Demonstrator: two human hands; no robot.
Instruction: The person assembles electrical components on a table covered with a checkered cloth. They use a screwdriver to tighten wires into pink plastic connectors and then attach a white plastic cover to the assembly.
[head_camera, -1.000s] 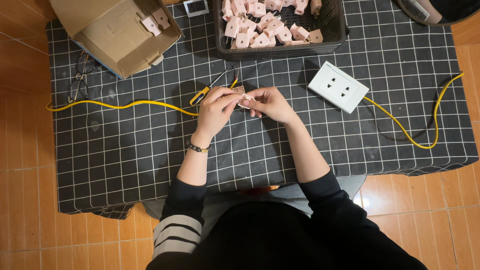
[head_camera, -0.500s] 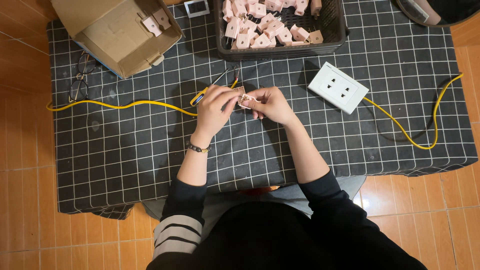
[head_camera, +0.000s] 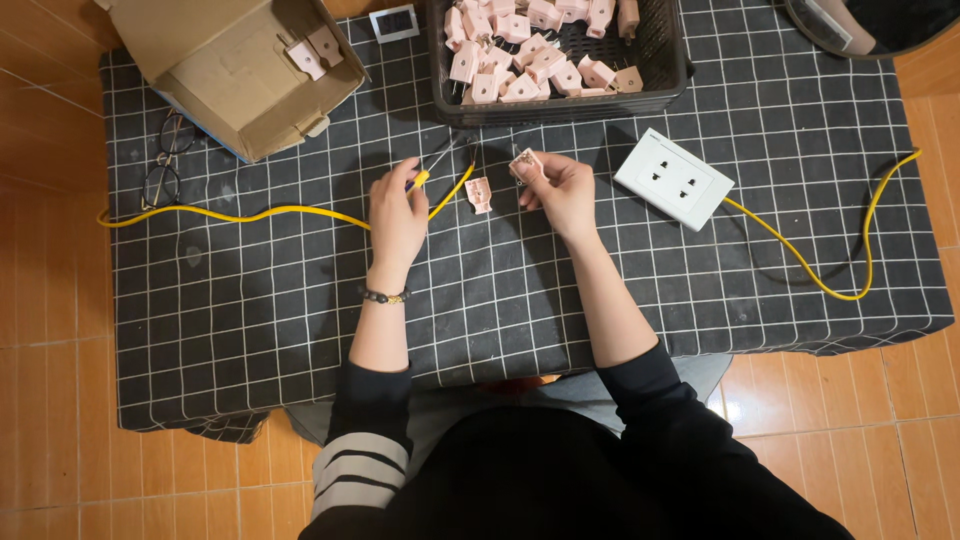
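Note:
My left hand (head_camera: 397, 213) is closed around a screwdriver with a yellow handle (head_camera: 420, 180), its tip pointing toward the black basket. My right hand (head_camera: 560, 190) pinches one pink plug half (head_camera: 524, 166) between its fingertips. Another pink plug piece (head_camera: 479, 194) lies on the cloth between my two hands. A yellow cable (head_camera: 250, 215) runs along the cloth from the left edge and passes under my left hand.
A black basket (head_camera: 660, 60) holds several pink plugs. An open cardboard box (head_camera: 235, 70) sits at the back left, glasses (head_camera: 165, 165) beside it. A white socket plate (head_camera: 673, 178) lies right of my right hand, with yellow cable (head_camera: 840, 270) looping right. Grid-patterned cloth (head_camera: 500, 300) covers the table.
My hands were together on one pink plug. They have come apart: one piece lies on the cloth, the right hand keeps the other, the left hand has taken hold of the screwdriver.

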